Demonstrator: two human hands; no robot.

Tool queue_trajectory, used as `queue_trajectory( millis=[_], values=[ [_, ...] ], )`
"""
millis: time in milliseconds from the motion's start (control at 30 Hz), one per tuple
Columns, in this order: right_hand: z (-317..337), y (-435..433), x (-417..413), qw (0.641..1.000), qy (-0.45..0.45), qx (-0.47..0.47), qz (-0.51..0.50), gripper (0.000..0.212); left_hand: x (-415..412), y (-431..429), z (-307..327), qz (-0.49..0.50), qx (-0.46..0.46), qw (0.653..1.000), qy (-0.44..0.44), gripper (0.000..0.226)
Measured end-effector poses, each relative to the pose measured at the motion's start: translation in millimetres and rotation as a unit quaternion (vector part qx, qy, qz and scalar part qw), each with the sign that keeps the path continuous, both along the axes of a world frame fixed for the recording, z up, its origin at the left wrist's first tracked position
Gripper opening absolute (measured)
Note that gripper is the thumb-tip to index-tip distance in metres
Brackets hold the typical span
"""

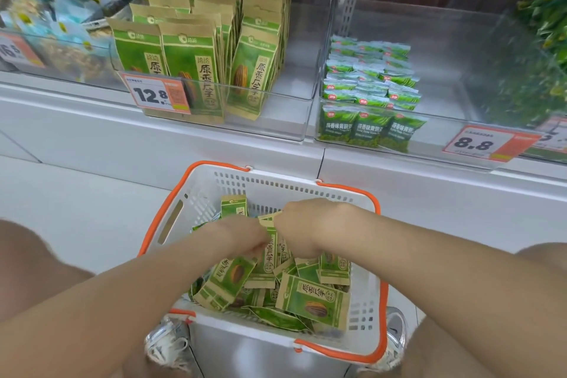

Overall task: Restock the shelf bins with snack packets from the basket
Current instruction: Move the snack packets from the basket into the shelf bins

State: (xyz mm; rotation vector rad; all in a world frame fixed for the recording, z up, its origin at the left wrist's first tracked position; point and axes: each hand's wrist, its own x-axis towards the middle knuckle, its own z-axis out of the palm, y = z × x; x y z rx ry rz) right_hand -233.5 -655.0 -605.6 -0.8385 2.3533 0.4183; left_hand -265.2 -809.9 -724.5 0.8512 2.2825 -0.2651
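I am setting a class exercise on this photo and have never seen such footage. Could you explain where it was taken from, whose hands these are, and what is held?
No machine here: a person wears a camera on the head, so the one picture looks forward and down at their own arms. The left hand and right hand meet over a white basket with orange handles, gripping a small bunch of green sunflower seed packets between them. More lie loose in the basket. Above, a clear shelf bin tagged 12.8 holds matching ones standing in rows, with room free at its right. The neighbouring bin, tagged 8.8, holds smaller green pea packets.
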Motion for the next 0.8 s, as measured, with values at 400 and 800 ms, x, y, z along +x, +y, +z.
queue_trajectory(
  millis=[400,800],
  values=[
    [26,20,-35,0.938,0.052,-0.231,-0.255,0.012,-26,-41,124,0.435,0.494,0.752,-0.026,0.014],
    [70,9,-48,0.729,0.201,-0.572,-0.316,0.023,-6,-30,151,0.345,0.589,0.709,-0.177,0.029]
  ],
)
